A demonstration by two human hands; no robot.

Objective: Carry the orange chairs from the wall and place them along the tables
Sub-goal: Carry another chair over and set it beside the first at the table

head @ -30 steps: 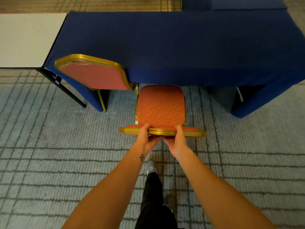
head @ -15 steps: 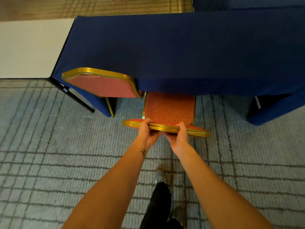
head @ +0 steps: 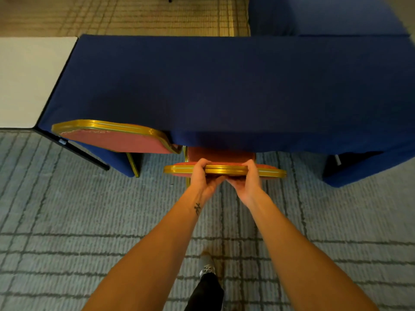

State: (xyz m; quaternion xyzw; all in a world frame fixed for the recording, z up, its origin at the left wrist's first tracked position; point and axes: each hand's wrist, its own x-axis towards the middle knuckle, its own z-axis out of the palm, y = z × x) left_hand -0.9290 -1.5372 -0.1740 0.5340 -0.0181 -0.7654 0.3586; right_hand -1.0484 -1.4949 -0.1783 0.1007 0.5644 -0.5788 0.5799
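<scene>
The left hand (head: 203, 173) and the right hand (head: 248, 178) both grip the top rail of an orange upholstered chair with a gold metal frame (head: 225, 170). Their fingers curl over the rail's far edge, and the two hands sit close together near its middle. Both forearms reach straight forward from the bottom of the view, and the left wrist carries a small dark tattoo (head: 197, 208).

The chair stands on the floor facing the long surface covered in a dark blue cloth (head: 224, 86). Its orange seat (head: 221, 154) is mostly tucked under the hanging edge of the cloth, with only a narrow strip showing beyond the backrest.

Just to its left, a second orange chair with the same gold frame (head: 116, 138) is also pushed in against the blue-clothed surface, backrest toward the camera. The corner of its frame comes very near the held chair; whether they touch cannot be told.

Further left, a bare white surface (head: 29, 79) adjoins the blue one, with a black metal leg (head: 74, 149) slanting down to the floor. Another blue-draped block (head: 325, 14) lies beyond the far right end.

The floor is grey carpet with a dark grid pattern (head: 67, 209), giving way to tan carpet (head: 134, 14) past the tables. Below the arms, a black trouser leg (head: 205, 292) and a grey shoe (head: 206, 267) are visible.
</scene>
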